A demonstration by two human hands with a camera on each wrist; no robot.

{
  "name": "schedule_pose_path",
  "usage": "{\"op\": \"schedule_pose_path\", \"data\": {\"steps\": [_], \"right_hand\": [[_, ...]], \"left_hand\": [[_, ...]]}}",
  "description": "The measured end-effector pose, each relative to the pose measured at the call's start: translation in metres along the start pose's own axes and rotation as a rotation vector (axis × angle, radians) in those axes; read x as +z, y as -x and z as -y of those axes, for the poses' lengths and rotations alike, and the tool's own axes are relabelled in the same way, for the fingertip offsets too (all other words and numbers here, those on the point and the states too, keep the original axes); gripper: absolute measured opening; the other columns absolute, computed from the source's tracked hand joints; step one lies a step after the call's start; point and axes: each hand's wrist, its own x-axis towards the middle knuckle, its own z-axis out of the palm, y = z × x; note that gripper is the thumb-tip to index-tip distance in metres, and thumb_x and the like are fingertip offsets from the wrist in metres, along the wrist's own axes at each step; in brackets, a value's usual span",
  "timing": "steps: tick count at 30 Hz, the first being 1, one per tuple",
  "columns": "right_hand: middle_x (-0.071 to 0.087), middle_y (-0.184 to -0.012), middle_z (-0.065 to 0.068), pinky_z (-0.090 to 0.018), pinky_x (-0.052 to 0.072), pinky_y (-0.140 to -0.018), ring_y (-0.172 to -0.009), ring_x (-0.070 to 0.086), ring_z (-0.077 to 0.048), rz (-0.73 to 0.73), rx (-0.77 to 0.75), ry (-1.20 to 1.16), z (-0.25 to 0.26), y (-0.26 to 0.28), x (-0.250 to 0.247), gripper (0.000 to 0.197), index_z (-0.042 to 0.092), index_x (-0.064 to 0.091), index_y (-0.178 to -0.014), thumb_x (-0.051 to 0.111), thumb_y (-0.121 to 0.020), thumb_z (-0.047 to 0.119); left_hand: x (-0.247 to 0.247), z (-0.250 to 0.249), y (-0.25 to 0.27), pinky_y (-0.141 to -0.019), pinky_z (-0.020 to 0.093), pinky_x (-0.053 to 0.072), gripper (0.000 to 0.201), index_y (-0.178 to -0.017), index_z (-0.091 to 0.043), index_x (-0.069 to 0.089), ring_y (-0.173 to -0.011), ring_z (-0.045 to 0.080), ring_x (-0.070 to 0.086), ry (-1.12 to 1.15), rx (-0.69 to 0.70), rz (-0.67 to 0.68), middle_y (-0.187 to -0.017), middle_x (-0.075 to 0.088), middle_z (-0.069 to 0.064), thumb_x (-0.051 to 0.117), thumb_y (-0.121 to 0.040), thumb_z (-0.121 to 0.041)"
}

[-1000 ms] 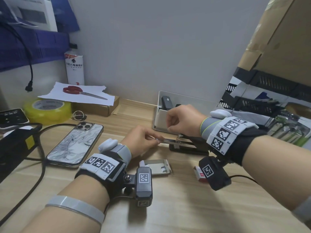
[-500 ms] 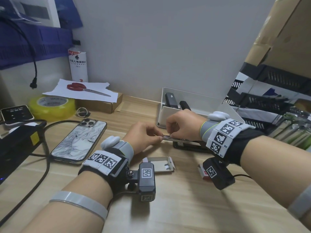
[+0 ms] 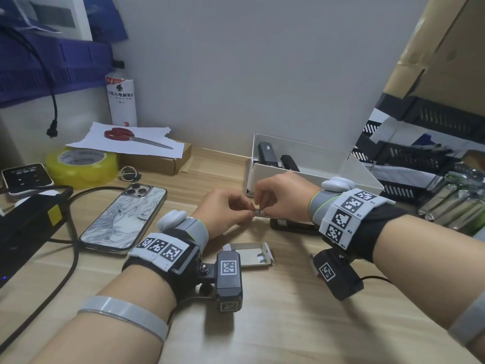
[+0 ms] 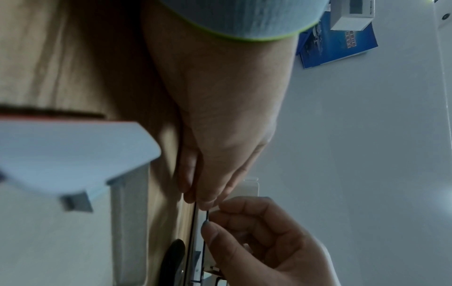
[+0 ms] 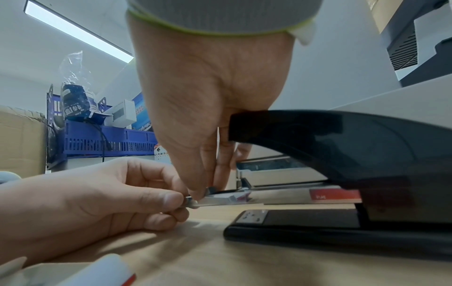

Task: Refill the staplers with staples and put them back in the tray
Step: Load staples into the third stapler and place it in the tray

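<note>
A black stapler (image 5: 342, 147) lies on the desk under my right wrist, and only its base (image 3: 291, 225) shows in the head view. Its silvery magazine rail (image 5: 274, 200) sticks out toward the left. My left hand (image 5: 182, 201) pinches the rail's front tip. My right hand (image 5: 208, 190) pinches down from above on a short staple strip (image 5: 218, 198) lying in the rail. In the head view my left hand (image 3: 248, 212) and right hand (image 3: 261, 210) meet fingertip to fingertip. Behind them, the white tray (image 3: 315, 177) holds two black staplers (image 3: 266, 153).
An open staple box (image 3: 249, 254) lies near my left wrist camera, and its red-edged lid (image 3: 313, 265) lies by the right one. A phone (image 3: 123, 216), tape roll (image 3: 80, 165), cables and black device (image 3: 26, 227) fill the left. Black baskets (image 3: 409, 153) stand on the right.
My right hand has slid left along the rail until its fingertips meet my left hand's. The bare stretch of rail between the hands is now covered.
</note>
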Motion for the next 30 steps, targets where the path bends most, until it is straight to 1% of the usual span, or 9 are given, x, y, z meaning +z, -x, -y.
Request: {"op": "schedule_pose_path", "data": {"steps": [6,9,12,14,17,20,23,27,30], "right_hand": [[0.066,-0.077,0.014,-0.03,0.054,-0.076,-0.079,0.067,-0.011,-0.039,-0.012,0.05,0.001,0.008,-0.005,0.014,0.023,0.069,-0.091,0.071,-0.077,0.023],[0.069,-0.08,0.01,-0.033,0.053,-0.074,-0.078,0.064,-0.013,-0.091,-0.105,0.064,0.011,0.023,-0.006,0.009,0.025,0.069,-0.086,0.07,-0.077,0.026],[0.071,-0.079,0.012,-0.029,0.054,-0.075,-0.075,0.064,-0.005,0.101,-0.127,0.035,0.027,0.041,-0.002,0.015,0.029,0.073,-0.088,0.07,-0.073,0.032],[0.071,-0.083,0.012,-0.029,0.054,-0.076,-0.078,0.064,-0.005,0.203,-0.124,0.081,0.033,0.047,0.005,0.019,0.032,0.073,-0.09,0.071,-0.073,0.039],[0.07,-0.085,0.013,-0.031,0.054,-0.077,-0.08,0.062,-0.006,0.206,-0.145,0.091,0.035,0.048,0.011,0.016,0.034,0.071,-0.088,0.071,-0.073,0.04],[0.067,-0.088,0.012,-0.033,0.053,-0.076,-0.081,0.06,-0.008,0.175,-0.158,0.079,0.038,0.048,0.01,0.015,0.034,0.071,-0.086,0.07,-0.072,0.037],[0.067,-0.09,0.012,-0.033,0.053,-0.077,-0.081,0.06,-0.009,0.134,-0.171,0.04,0.041,0.047,0.01,0.017,0.031,0.072,-0.09,0.071,-0.073,0.032],[0.071,-0.09,0.012,-0.025,0.051,-0.068,-0.082,0.063,-0.01,0.114,-0.178,0.015,0.049,0.042,0.019,0.021,0.033,0.074,-0.097,0.07,-0.077,0.032],[0.069,-0.089,0.011,-0.029,0.052,-0.067,-0.079,0.06,-0.013,0.089,-0.211,-0.001,0.054,0.036,0.031,0.02,0.031,0.074,-0.095,0.07,-0.076,0.033]], "left_hand": [[0.0,-0.002,0.001,-0.084,0.033,0.059,0.011,-0.081,-0.018,0.076,-0.075,0.012,0.071,0.029,0.013,0.006,-0.085,0.079,0.008,0.08,-0.08,-0.008],[0.0,-0.002,0.001,-0.086,0.036,0.06,0.014,-0.08,-0.018,0.075,-0.077,0.016,0.072,0.046,0.012,0.022,-0.088,0.079,0.011,0.081,-0.079,-0.006],[0.0,0.0,0.0,-0.091,0.047,0.059,0.012,-0.083,-0.016,0.075,-0.089,0.03,0.076,0.06,0.005,0.034,-0.09,0.079,0.012,0.082,-0.077,-0.008],[0.001,0.0,0.0,-0.091,0.05,0.058,0.011,-0.086,-0.012,0.074,-0.089,0.031,0.075,0.069,-0.002,0.033,-0.09,0.079,0.014,0.082,-0.079,-0.008],[0.002,-0.001,0.001,-0.09,0.05,0.059,0.01,-0.087,-0.009,0.074,-0.084,0.028,0.075,0.076,-0.006,0.04,-0.091,0.078,0.017,0.08,-0.08,-0.007],[0.001,-0.002,0.001,-0.086,0.045,0.06,0.008,-0.087,-0.01,0.073,-0.079,0.02,0.071,0.068,0.003,0.05,-0.09,0.077,0.017,0.078,-0.082,-0.006],[0.002,-0.003,0.002,-0.077,0.028,0.058,0.008,-0.092,-0.004,0.073,-0.078,0.016,0.07,0.061,0.02,0.052,-0.093,0.077,0.018,0.076,-0.085,-0.005],[-0.002,-0.003,0.002,-0.087,0.037,0.058,0.011,-0.094,-0.004,0.074,-0.085,0.019,0.071,0.068,0.021,0.062,-0.097,0.077,0.017,0.077,-0.084,-0.007],[-0.006,-0.003,0.004,-0.08,0.026,0.055,0.013,-0.096,-0.007,0.075,-0.087,0.014,0.071,0.09,-0.004,0.091,-0.1,0.078,0.014,0.075,-0.084,-0.003]]}}
